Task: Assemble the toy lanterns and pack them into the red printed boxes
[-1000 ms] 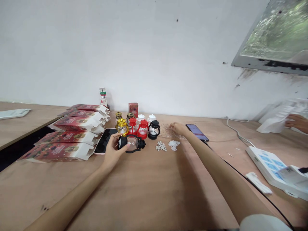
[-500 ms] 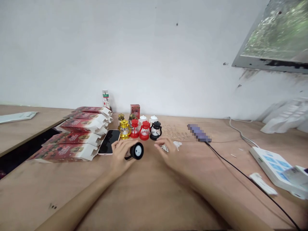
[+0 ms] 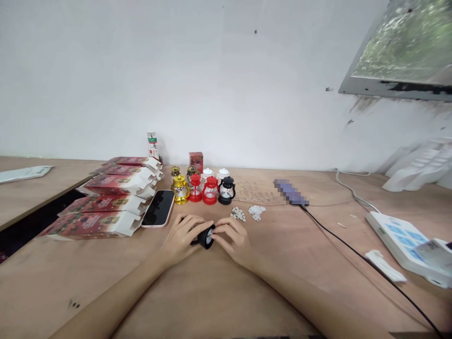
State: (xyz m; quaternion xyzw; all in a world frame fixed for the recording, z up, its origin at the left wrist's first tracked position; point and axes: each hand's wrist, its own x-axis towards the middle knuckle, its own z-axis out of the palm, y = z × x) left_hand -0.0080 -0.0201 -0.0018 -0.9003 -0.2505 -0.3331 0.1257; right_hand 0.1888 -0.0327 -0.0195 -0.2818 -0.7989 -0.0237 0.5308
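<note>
My left hand (image 3: pixel 181 239) is closed around a small black lantern (image 3: pixel 204 239), tilted on its side with its round base turned to the right. My right hand (image 3: pixel 234 239) has its thumb and fingertips pinched together at that base; anything between them is too small to make out. Just beyond the right hand lie a cluster of small round button cells (image 3: pixel 238 214) and a pile of small white pieces (image 3: pixel 256 212). Farther back stand a black lantern (image 3: pixel 226 192), two red lanterns (image 3: pixel 210 192), a gold lantern (image 3: pixel 181 192), two white lanterns (image 3: pixel 223 174) and two bronze-coloured lanterns (image 3: pixel 175 172).
Several flat red boxes (image 3: pixel 102 223) overlap on the left beside a phone (image 3: pixel 158 208). An upright red box (image 3: pixel 196 161) and a bottle (image 3: pixel 152 145) stand near the wall. Thin wire pieces (image 3: pixel 254 193), a cabled purple device (image 3: pixel 287 190) and a white power strip (image 3: pixel 399 240) are on the right.
My right hand has moved left and toward me, from near the button cells to the lantern's base. The lantern in my left hand has come slightly nearer, its base turned more to the right.
</note>
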